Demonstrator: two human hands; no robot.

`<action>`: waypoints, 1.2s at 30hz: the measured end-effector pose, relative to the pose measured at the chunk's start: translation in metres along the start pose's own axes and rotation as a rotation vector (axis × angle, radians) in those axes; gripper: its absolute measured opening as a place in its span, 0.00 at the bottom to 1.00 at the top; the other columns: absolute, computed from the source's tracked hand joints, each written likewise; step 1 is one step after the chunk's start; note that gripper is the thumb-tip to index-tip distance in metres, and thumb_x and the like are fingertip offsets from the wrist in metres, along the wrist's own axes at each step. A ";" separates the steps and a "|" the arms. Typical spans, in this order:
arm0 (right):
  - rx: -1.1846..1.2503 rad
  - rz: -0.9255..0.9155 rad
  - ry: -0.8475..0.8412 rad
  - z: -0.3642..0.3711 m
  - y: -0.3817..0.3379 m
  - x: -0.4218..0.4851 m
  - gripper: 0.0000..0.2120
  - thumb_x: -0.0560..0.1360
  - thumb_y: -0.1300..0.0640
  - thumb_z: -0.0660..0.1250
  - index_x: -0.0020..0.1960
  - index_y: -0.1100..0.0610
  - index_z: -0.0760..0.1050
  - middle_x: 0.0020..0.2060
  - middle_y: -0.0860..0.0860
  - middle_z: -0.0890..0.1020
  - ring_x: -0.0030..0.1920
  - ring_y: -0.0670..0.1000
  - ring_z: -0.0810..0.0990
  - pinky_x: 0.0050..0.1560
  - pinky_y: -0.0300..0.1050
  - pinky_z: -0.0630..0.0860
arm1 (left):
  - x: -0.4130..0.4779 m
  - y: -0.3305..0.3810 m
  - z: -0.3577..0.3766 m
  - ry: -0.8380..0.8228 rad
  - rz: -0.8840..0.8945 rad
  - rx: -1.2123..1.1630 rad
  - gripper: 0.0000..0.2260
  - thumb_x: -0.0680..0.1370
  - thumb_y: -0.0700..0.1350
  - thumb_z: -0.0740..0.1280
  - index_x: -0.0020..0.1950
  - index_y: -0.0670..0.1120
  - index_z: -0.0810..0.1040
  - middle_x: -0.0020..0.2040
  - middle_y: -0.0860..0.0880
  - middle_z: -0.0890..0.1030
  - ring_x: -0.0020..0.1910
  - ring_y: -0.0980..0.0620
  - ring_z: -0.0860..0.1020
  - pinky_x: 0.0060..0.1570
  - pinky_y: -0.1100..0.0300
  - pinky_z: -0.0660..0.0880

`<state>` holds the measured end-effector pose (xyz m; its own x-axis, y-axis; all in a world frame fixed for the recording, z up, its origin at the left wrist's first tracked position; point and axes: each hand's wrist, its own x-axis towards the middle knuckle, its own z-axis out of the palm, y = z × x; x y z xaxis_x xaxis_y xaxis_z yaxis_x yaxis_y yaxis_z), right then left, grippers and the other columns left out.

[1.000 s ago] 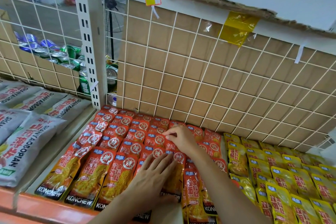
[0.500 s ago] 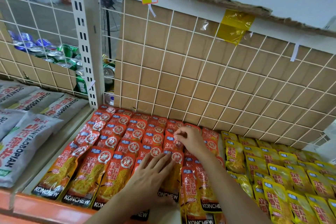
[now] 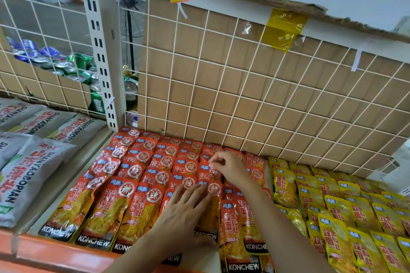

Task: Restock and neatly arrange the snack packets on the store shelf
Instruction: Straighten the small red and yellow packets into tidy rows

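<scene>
Several red-orange KONCHEW snack packets (image 3: 133,186) lie in overlapping rows on the shelf. My left hand (image 3: 184,208) rests flat, fingers spread, on the front packets of the middle row. Farther back, my right hand (image 3: 228,167) pinches the top edge of one red packet (image 3: 210,172) between thumb and fingertips. Yellow packets (image 3: 346,208) of the same kind fill the shelf to the right of my right arm.
A white wire grid backed with brown cardboard (image 3: 255,86) closes the shelf's rear. Grey SHANYAOBOPIAN bags (image 3: 33,162) lie on the left shelf past a white upright post (image 3: 102,55). Drink cans (image 3: 73,66) sit behind the grid. An orange shelf lip (image 3: 55,252) runs along the front.
My right hand moved from lying on the back packets to pinching one packet's top edge. My left hand stayed pressed on the front packets.
</scene>
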<state>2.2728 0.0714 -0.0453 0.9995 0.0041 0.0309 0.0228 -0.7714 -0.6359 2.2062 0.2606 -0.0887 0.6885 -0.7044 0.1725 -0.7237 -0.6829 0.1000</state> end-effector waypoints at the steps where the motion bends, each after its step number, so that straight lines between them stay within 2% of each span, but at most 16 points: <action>1: 0.007 0.000 -0.004 0.000 0.000 0.000 0.05 0.75 0.56 0.67 0.49 0.54 0.79 0.49 0.48 0.81 0.48 0.42 0.75 0.43 0.30 0.68 | 0.000 0.000 0.000 0.006 -0.002 0.000 0.42 0.69 0.77 0.44 0.69 0.50 0.69 0.64 0.50 0.76 0.62 0.51 0.76 0.61 0.50 0.60; 3: 0.021 0.001 -0.005 0.001 0.001 0.000 0.04 0.75 0.56 0.67 0.48 0.54 0.79 0.48 0.49 0.81 0.47 0.43 0.76 0.45 0.34 0.71 | 0.000 0.001 -0.001 0.012 -0.008 -0.002 0.42 0.69 0.77 0.44 0.69 0.50 0.69 0.64 0.50 0.76 0.62 0.52 0.76 0.61 0.50 0.60; 9: 0.042 0.005 0.016 0.002 0.003 -0.001 0.03 0.74 0.57 0.68 0.46 0.55 0.79 0.44 0.47 0.81 0.44 0.41 0.75 0.42 0.30 0.68 | 0.000 0.001 -0.001 0.014 -0.016 -0.005 0.41 0.69 0.76 0.43 0.68 0.50 0.71 0.64 0.50 0.76 0.61 0.52 0.76 0.60 0.49 0.60; 12: 0.048 0.005 0.005 0.001 0.003 -0.001 0.02 0.74 0.57 0.68 0.45 0.55 0.79 0.44 0.46 0.80 0.43 0.36 0.73 0.42 0.29 0.66 | 0.001 0.002 0.000 0.014 -0.014 -0.010 0.41 0.69 0.76 0.44 0.69 0.50 0.71 0.64 0.50 0.76 0.61 0.52 0.76 0.60 0.50 0.60; 16: 0.031 0.005 0.002 0.001 0.002 -0.001 0.04 0.74 0.57 0.68 0.46 0.56 0.79 0.47 0.47 0.81 0.42 0.36 0.73 0.42 0.28 0.65 | 0.001 0.002 -0.001 0.015 -0.014 -0.012 0.41 0.68 0.77 0.46 0.69 0.50 0.70 0.64 0.50 0.76 0.61 0.51 0.76 0.60 0.50 0.60; 20: 0.034 0.011 -0.009 0.002 0.003 -0.001 0.04 0.74 0.56 0.68 0.46 0.56 0.80 0.47 0.47 0.82 0.45 0.40 0.75 0.43 0.31 0.68 | 0.000 0.002 -0.001 0.017 -0.016 -0.013 0.42 0.68 0.78 0.47 0.69 0.51 0.71 0.64 0.50 0.76 0.62 0.52 0.75 0.61 0.50 0.60; 24: 0.049 0.025 0.017 0.003 0.003 -0.002 0.03 0.74 0.55 0.68 0.47 0.54 0.78 0.43 0.46 0.79 0.45 0.42 0.75 0.41 0.31 0.68 | 0.001 0.002 -0.001 0.023 -0.023 -0.010 0.42 0.68 0.78 0.47 0.68 0.51 0.72 0.64 0.50 0.76 0.64 0.52 0.68 0.62 0.50 0.60; 29: 0.098 0.036 0.063 0.004 0.005 -0.003 0.03 0.74 0.58 0.68 0.47 0.54 0.78 0.44 0.47 0.79 0.44 0.40 0.75 0.41 0.31 0.69 | 0.001 0.002 0.000 0.030 -0.020 0.005 0.42 0.68 0.77 0.47 0.68 0.50 0.73 0.64 0.50 0.76 0.64 0.52 0.67 0.62 0.50 0.60; 36: 0.106 0.039 0.088 0.006 0.008 -0.004 0.02 0.73 0.58 0.69 0.46 0.53 0.78 0.46 0.48 0.81 0.47 0.43 0.76 0.44 0.32 0.70 | 0.001 0.002 0.001 0.022 -0.028 0.002 0.42 0.68 0.77 0.47 0.69 0.50 0.71 0.65 0.50 0.75 0.64 0.52 0.66 0.62 0.51 0.59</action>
<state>2.2694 0.0690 -0.0552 0.9941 -0.0837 0.0690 -0.0091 -0.6985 -0.7156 2.2052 0.2587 -0.0889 0.7076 -0.6802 0.1913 -0.7037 -0.7031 0.1029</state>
